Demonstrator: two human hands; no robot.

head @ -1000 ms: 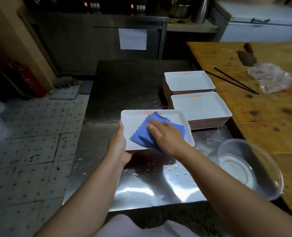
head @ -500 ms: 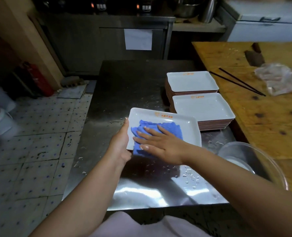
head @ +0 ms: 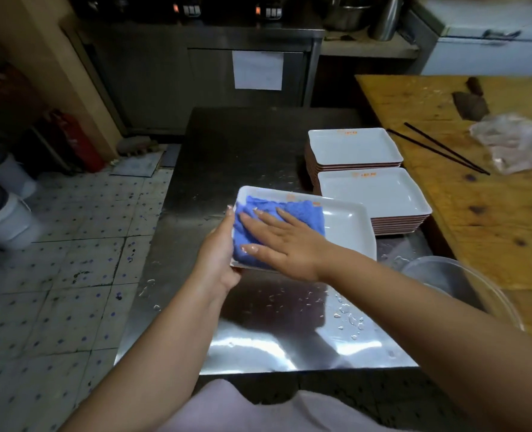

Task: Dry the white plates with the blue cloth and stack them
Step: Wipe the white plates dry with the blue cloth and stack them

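Head view, wet steel table [head: 258, 338], tiled floor [head: 71, 275]

A single head-worn wide-angle view looks forward and steeply down from close above the steel desk [head: 258, 322]. Both forearms enter from the bottom edge, with the hands near the middle of the frame. The tiled floor [head: 56, 275] fills the left side and a wooden desk [head: 492, 229] the right.

Both forearms were bare, without sleeves, watch or rings. The left hand [head: 219, 251] and right hand [head: 285, 241] had longish pale nails. A pale pink garment [head: 258, 410] covered the torso.
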